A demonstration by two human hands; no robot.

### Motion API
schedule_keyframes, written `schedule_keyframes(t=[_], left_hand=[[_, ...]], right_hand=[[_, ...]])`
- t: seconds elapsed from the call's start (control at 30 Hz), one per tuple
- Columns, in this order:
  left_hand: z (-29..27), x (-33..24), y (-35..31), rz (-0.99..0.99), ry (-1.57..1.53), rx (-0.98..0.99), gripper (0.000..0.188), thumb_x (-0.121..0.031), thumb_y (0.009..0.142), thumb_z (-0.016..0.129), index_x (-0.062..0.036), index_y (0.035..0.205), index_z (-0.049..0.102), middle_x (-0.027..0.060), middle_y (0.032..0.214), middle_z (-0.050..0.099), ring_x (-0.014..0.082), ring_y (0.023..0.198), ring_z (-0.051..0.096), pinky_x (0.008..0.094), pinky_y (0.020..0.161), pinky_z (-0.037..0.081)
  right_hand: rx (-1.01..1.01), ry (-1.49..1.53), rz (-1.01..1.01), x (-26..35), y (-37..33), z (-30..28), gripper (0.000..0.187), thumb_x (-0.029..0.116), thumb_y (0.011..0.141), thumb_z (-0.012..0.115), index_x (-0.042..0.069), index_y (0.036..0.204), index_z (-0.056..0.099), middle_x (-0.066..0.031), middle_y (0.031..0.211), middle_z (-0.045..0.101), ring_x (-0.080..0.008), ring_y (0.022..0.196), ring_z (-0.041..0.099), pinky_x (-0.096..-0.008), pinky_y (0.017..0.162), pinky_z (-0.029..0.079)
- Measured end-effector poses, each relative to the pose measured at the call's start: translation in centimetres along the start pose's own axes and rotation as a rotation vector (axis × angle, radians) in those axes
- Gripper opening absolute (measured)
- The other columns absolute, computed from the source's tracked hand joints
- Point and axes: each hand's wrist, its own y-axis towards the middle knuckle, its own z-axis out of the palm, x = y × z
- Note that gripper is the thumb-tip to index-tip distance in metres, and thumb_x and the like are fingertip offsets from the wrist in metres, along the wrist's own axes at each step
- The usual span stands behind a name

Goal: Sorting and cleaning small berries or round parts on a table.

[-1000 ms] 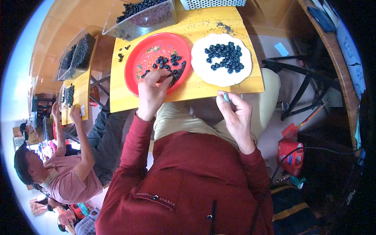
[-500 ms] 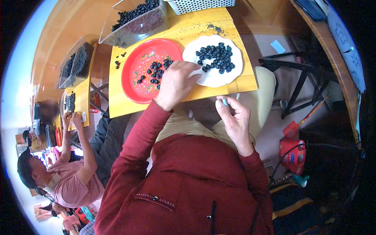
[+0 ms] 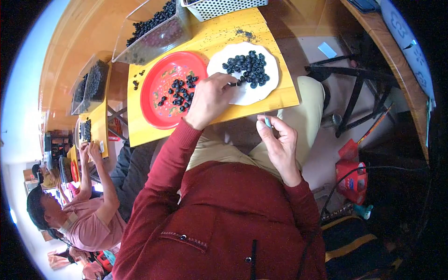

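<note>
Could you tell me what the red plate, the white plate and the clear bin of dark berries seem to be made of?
Red plate: probably glossy plastic or melamine, since its rim shines and a faint printed pattern shows. White plate: matt, smooth, possibly paper or plastic; the look leaves it open. Clear bin: transparent rigid plastic, as the dark berries show through its walls.

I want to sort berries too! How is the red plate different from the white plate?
The red plate is bigger, and the white plate is smaller. On the red plate the dark berries lie scattered, while the white plate's berries sit bunched together. The left hand reaches the white plate's edge, not the red plate's. Both are round and rest on the yellow board.
</note>
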Motion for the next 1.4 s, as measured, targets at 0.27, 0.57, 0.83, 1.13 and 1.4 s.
schedule_keyframes(t=[0.27, 0.57, 0.83, 1.13, 1.4], left_hand=[[-0.1, 0.4, -1.4, -0.267, -0.618, -0.015, 0.015, -0.001, 0.090, 0.065, 0.0032, 0.103, 0.070, 0.0083, 0.090, 0.072, 0.0146, 0.079, 0.069, 0.0284, 0.072, 0.056], [0.1, -1.0, -3.1, -0.523, -1.478, 0.077, 0.018, -0.002, 0.092, 0.065, 0.0018, 0.109, 0.067, 0.0099, 0.101, 0.071, 0.0149, 0.086, 0.068, 0.0293, 0.080, 0.058], [1.1, -1.2, -4.8, -0.512, -1.652, 0.130, 0.018, -0.002, 0.092, 0.065, -0.0001, 0.110, 0.066, 0.0112, 0.103, 0.070, 0.0172, 0.091, 0.069, 0.0311, 0.084, 0.059], [1.5, -0.9, -5.7, -0.533, -1.661, 0.129, 0.018, -0.001, 0.093, 0.063, -0.0020, 0.111, 0.063, 0.0095, 0.107, 0.067, 0.0166, 0.098, 0.067, 0.0308, 0.083, 0.060], [1.7, -1.1, -6.0, -0.486, -1.683, 0.153, 0.016, -0.001, 0.092, 0.063, -0.0006, 0.108, 0.065, 0.0119, 0.107, 0.068, 0.0192, 0.093, 0.069, 0.0320, 0.082, 0.061]], right_hand=[[0.010, 0.032, 0.002, 0.2, 0.5, 0.3, 0.024, 0.017, 0.093, 0.070, -0.005, 0.104, 0.069, 0.0019, 0.080, 0.064, -0.0030, 0.073, 0.052, -0.0205, 0.064, 0.044], [-0.028, 0.007, -0.103, 2.1, 3.1, 1.9, 0.021, 0.015, 0.094, 0.068, -0.004, 0.100, 0.068, 0.0008, 0.081, 0.067, -0.0015, 0.073, 0.052, -0.0197, 0.062, 0.043], [0.044, 0.087, -0.053, 1.6, 3.4, 2.8, 0.017, 0.011, 0.094, 0.067, -0.004, 0.102, 0.069, -0.0010, 0.083, 0.070, -0.0032, 0.076, 0.059, -0.0207, 0.067, 0.050], [0.101, 0.110, -0.043, 1.3, 3.3, 2.8, 0.015, 0.010, 0.095, 0.066, -0.003, 0.101, 0.069, -0.0015, 0.082, 0.070, -0.0036, 0.075, 0.061, -0.0208, 0.066, 0.050], [0.159, 0.245, 0.072, 1.5, 3.2, 2.1, 0.014, 0.012, 0.092, 0.069, -0.001, 0.098, 0.069, 0.0002, 0.074, 0.067, -0.0030, 0.063, 0.058, -0.0184, 0.057, 0.046]])
